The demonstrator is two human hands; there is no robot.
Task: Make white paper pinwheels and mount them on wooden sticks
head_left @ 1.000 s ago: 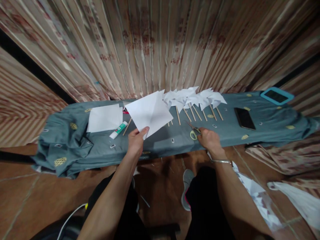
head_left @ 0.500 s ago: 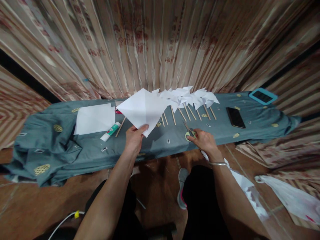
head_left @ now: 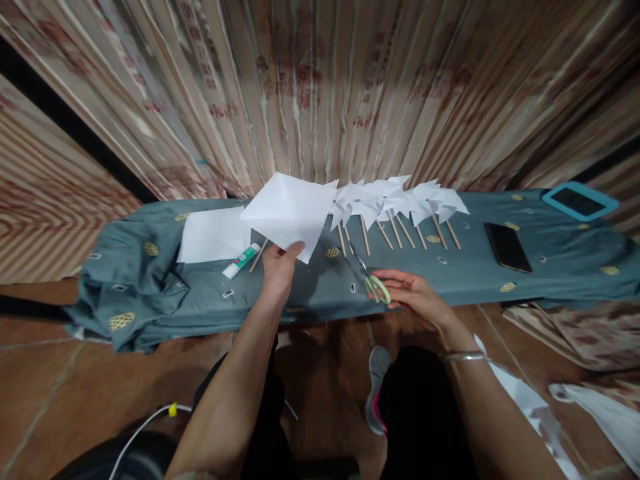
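Observation:
My left hand [head_left: 280, 265] pinches a square sheet of white paper [head_left: 290, 207] by its lower corner, thumb on top. Faint crease lines run across the sheet, which is held tilted above the bench. My right hand [head_left: 413, 293] has its fingers at the green handles of a pair of scissors [head_left: 377, 289], with the blades pointing away and to the left. The fingers are fairly straight and partly behind the handles, so the grip looks loose. Beyond the hands lie several white paper pinwheels [head_left: 385, 200] on wooden sticks [head_left: 404, 230], in a row.
A stack of white paper [head_left: 215, 233] and a glue stick [head_left: 241, 261] lie at the left, beside another stick [head_left: 259, 256]. To the right are a black phone [head_left: 507, 247] and a blue-framed device [head_left: 580, 201]. Paper scraps [head_left: 523, 393] and a plastic bag [head_left: 600, 413] are on the floor.
The view has shifted, so the bench appears farther right. My right hand has loosened its fingers around the scissors, which have moved left over the cloth. The left hand still holds the paper.

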